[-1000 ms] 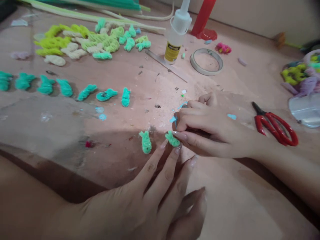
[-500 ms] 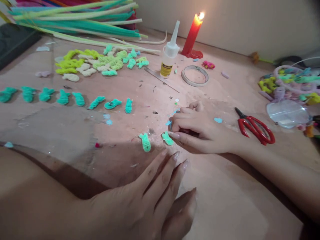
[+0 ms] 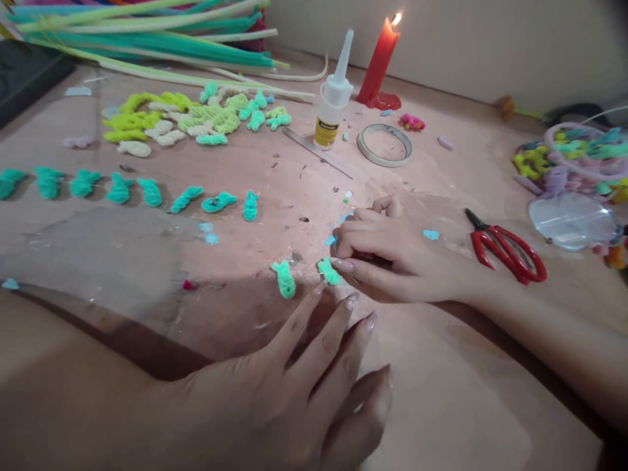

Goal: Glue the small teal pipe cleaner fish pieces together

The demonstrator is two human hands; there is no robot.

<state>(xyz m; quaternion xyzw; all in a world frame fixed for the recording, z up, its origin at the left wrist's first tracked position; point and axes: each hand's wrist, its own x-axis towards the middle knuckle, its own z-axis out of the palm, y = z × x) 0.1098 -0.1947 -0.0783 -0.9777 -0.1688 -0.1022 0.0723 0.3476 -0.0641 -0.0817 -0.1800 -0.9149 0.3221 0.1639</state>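
Note:
My right hand [image 3: 387, 252] rests on the table with fingers curled. Its thumb tip overlaps the edge of a small mint-green pipe-cleaner figure [image 3: 328, 271] with two ear-like points; the fingertips behind are partly hidden, with light-blue scraps beside them. My left hand [image 3: 314, 373] reaches in from the lower left, its fingers stretched and apart, holding nothing. One of its fingertips is just below that figure; whether they touch I cannot tell. A second mint-green figure [image 3: 284, 279] lies to the left. Farther left runs a row of teal pipe-cleaner figures [image 3: 150, 192].
A lit red candle [image 3: 379, 62] stands at the back beside a glue bottle [image 3: 328, 124]. Nearby are a tape ring [image 3: 362, 147], a metal strip [image 3: 314, 152] and red-handled cutters [image 3: 510, 252]. Piled figures [image 3: 167, 124], pipe cleaners [image 3: 161, 39] and a clear round lid [image 3: 572, 222] lie around.
My left hand's fingers have spread a little and come closer to the mint-green figure. My right hand has stayed almost still. The view has shifted slightly.

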